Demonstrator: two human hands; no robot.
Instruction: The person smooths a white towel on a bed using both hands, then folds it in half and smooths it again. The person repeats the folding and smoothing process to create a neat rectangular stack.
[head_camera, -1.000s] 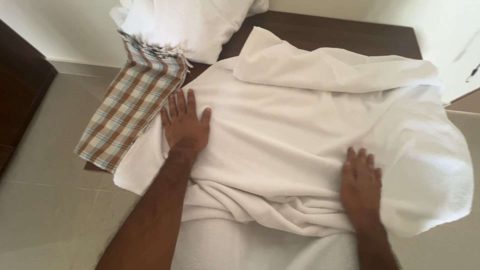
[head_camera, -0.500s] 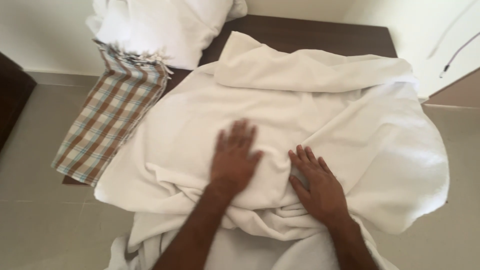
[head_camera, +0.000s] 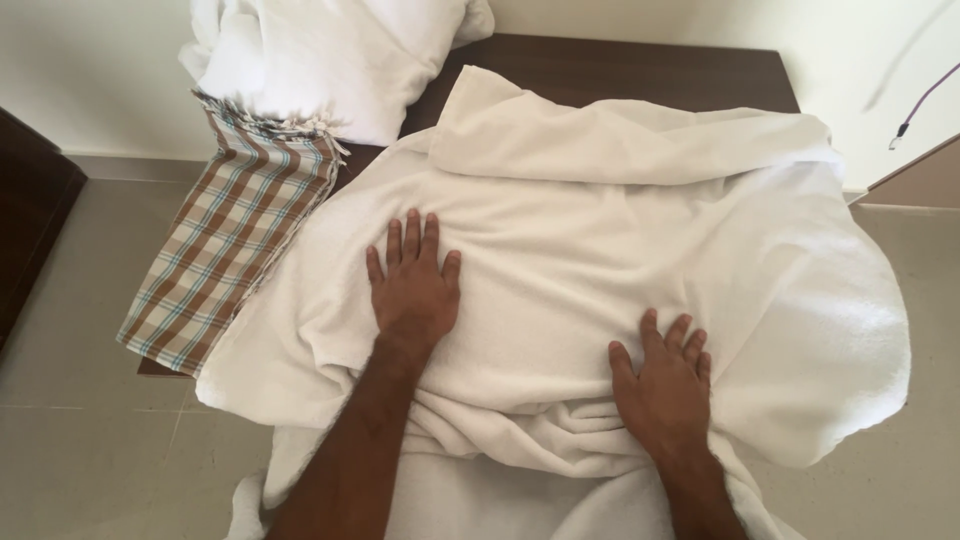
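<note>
A large white towel (head_camera: 600, 250) is spread across the middle of the frame, draped over a dark brown table (head_camera: 620, 70) whose bare top shows along the upper edge. The left hand (head_camera: 412, 285) is pressed flat on the towel left of centre, palm down, fingers extended and only slightly apart, nothing gripped. The right hand (head_camera: 665, 385) is laid flat in the lower right of centre, fingers splayed open, resting just above a bunched ridge of folds along the towel's near edge. The two hands are kept well apart. A fold of the towel is doubled over along the upper part, and its right side hangs past the table edge. At the upper left a checked brown and blue cloth (head_camera: 235, 240) is seen hanging off the table corner, just beside the towel, with a heap of white linen (head_camera: 320, 50) above it. Pale floor tiles (head_camera: 80, 440) are visible at the lower left
</note>
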